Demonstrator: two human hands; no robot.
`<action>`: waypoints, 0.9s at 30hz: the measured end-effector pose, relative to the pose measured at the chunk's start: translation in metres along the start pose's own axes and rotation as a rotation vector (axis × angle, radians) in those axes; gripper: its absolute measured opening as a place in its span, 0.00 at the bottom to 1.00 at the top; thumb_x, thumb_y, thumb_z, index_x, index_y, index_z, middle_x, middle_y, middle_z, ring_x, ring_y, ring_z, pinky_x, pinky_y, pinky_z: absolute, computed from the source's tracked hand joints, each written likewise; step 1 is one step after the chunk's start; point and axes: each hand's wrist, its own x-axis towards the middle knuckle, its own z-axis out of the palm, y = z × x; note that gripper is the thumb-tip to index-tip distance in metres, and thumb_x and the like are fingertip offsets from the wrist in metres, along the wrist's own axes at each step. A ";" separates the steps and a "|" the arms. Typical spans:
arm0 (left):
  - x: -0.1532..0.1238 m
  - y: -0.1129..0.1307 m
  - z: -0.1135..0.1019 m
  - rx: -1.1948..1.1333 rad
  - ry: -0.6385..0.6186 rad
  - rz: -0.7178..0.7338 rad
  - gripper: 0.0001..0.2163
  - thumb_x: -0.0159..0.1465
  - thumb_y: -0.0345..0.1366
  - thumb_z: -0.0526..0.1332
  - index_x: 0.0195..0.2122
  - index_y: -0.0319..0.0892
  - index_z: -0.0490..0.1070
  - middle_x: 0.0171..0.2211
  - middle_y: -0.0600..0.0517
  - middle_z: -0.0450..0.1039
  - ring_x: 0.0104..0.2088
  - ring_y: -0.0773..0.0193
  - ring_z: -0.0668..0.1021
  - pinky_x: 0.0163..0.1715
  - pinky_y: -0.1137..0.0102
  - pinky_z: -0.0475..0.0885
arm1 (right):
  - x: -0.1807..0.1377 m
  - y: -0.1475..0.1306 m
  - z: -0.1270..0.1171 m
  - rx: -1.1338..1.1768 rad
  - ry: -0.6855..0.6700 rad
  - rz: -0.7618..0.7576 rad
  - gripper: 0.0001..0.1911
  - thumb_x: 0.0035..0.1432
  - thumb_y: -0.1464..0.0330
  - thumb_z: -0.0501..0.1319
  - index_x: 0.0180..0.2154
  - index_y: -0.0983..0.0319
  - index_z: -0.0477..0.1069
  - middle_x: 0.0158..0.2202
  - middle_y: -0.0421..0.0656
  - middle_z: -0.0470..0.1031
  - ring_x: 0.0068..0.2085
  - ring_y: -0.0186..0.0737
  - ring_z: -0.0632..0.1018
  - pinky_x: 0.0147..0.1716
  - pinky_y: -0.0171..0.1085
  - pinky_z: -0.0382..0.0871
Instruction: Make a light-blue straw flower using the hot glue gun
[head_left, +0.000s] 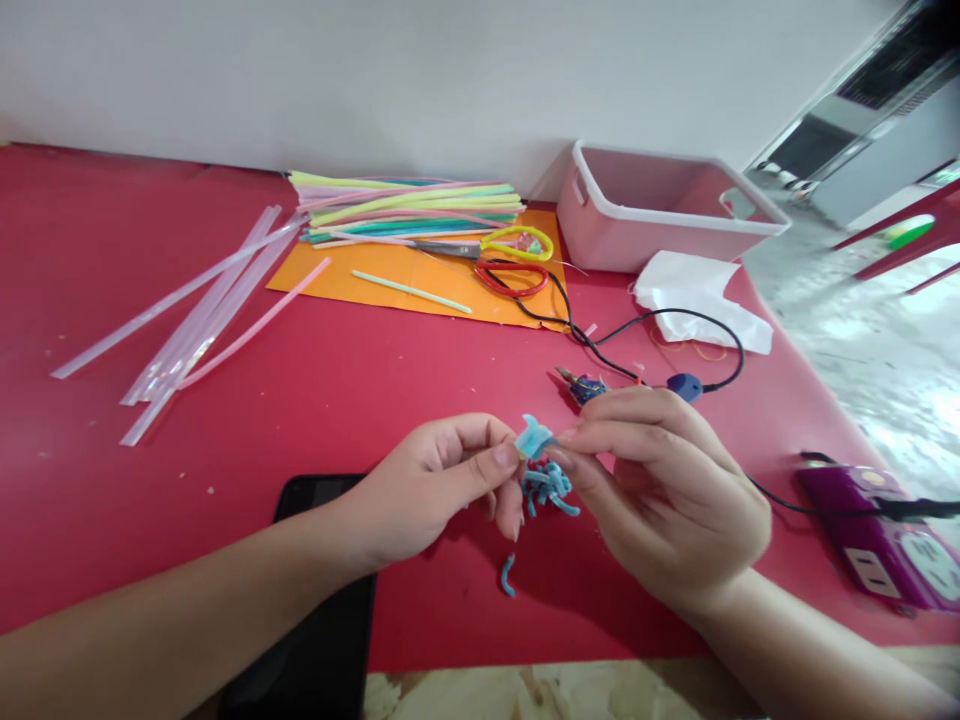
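Note:
My left hand (442, 485) and my right hand (660, 490) meet above the red table (337, 400), both pinching a small folded piece of blue straw (534, 440) between fingertips. Just below it lies a little heap of blue straw pieces (547, 490). One curled blue piece (508, 575) rests on the table nearer to me. A glue gun tip (581, 385) lies just behind my right hand.
Clear straws (202, 310) lie at the left. Coloured straws (409, 205), scissors (495, 245) and an orange sheet (420, 275) sit at the back. A pink tub (660, 205), white tissue (697, 295), black cable (660, 330), purple power strip (877, 535) and black phone (322, 630) are around.

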 end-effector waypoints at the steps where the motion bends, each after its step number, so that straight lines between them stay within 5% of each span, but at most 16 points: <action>1: 0.000 0.000 0.000 0.001 -0.002 -0.002 0.15 0.67 0.46 0.63 0.31 0.40 0.70 0.20 0.57 0.74 0.26 0.70 0.74 0.34 0.76 0.68 | 0.000 0.000 0.000 -0.006 0.001 -0.004 0.10 0.55 0.80 0.67 0.38 0.63 0.75 0.35 0.42 0.75 0.36 0.31 0.76 0.36 0.33 0.74; 27: 0.001 0.000 0.000 -0.019 -0.025 0.043 0.14 0.68 0.44 0.63 0.31 0.39 0.70 0.20 0.59 0.74 0.25 0.74 0.74 0.32 0.78 0.65 | -0.001 -0.003 0.005 0.049 0.038 0.011 0.15 0.52 0.80 0.70 0.41 0.63 0.71 0.35 0.42 0.75 0.36 0.32 0.76 0.36 0.34 0.74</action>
